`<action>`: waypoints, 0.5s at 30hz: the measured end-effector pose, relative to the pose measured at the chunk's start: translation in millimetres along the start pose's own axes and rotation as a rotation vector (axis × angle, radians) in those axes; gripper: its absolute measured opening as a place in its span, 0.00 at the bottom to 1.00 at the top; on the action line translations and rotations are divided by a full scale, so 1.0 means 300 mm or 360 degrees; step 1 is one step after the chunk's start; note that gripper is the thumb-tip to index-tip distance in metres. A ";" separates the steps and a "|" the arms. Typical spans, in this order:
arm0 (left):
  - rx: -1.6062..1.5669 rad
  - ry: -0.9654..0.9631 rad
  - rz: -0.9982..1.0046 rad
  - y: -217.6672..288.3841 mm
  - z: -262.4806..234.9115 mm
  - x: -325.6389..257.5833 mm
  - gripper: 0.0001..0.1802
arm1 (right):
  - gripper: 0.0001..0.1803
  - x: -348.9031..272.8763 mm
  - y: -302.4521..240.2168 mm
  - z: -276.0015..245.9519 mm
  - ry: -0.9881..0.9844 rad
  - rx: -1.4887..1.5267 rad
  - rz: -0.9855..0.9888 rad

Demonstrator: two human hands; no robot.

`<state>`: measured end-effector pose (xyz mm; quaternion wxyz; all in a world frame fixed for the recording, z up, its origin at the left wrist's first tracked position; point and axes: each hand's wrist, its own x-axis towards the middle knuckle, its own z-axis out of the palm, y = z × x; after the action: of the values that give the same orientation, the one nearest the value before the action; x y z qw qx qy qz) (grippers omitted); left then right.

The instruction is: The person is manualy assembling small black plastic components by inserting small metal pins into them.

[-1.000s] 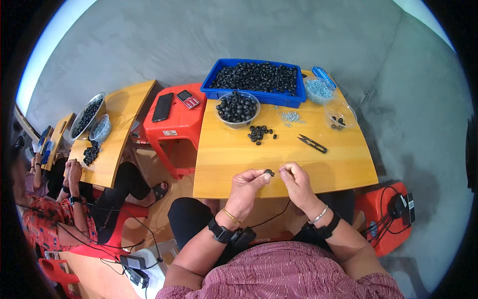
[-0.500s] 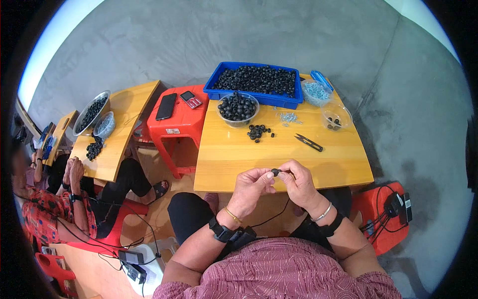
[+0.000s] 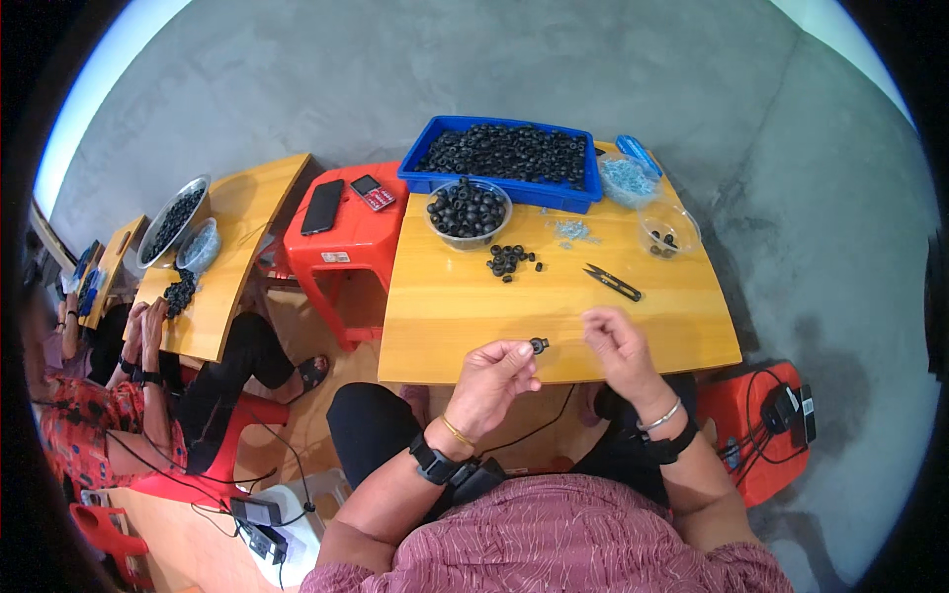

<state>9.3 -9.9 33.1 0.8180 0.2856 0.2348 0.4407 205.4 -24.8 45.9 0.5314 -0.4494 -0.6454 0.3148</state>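
Bead [image 3: 539, 345], black, sticks out rightward from pinching fingers [image 3: 516, 357] of the left hand [image 3: 486, 383]; the right hand [image 3: 625, 361] is apart, and I cannot tell if it holds something.

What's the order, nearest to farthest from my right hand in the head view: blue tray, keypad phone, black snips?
1. Black snips: on the table, just beyond the right hand.
2. Blue tray: toward the table's far end, left of that hand.
3. Keypad phone: farthest left, on the red stool.
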 end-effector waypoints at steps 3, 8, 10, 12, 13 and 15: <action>0.0102 0.0058 -0.0033 0.012 -0.007 0.003 0.07 | 0.11 0.009 -0.025 -0.067 0.0136 -0.0065 0.0046; 0.0356 -0.0048 -0.0192 -0.031 0.025 0.005 0.08 | 0.11 -0.053 -0.095 0.052 -0.0301 -0.0354 -0.0056; 0.0445 0.0003 -0.0239 -0.037 0.028 -0.003 0.10 | 0.09 -0.056 -0.081 0.073 -0.0329 -0.0437 -0.0162; 0.0414 -0.0016 -0.0261 -0.025 0.009 -0.001 0.10 | 0.09 -0.030 -0.084 0.038 -0.0226 -0.0605 -0.0169; 0.0387 0.0025 -0.0296 -0.015 -0.005 -0.003 0.11 | 0.08 -0.012 -0.058 0.000 -0.0092 -0.0707 -0.0164; 0.0341 -0.0017 -0.0217 -0.008 -0.039 0.003 0.12 | 0.07 0.056 0.019 -0.126 0.0222 -0.0815 -0.0061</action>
<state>3.7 -7.2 22.7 0.8120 0.3570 0.2951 0.3551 243.1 -9.9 56.6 0.4495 -0.5776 -0.6742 0.0993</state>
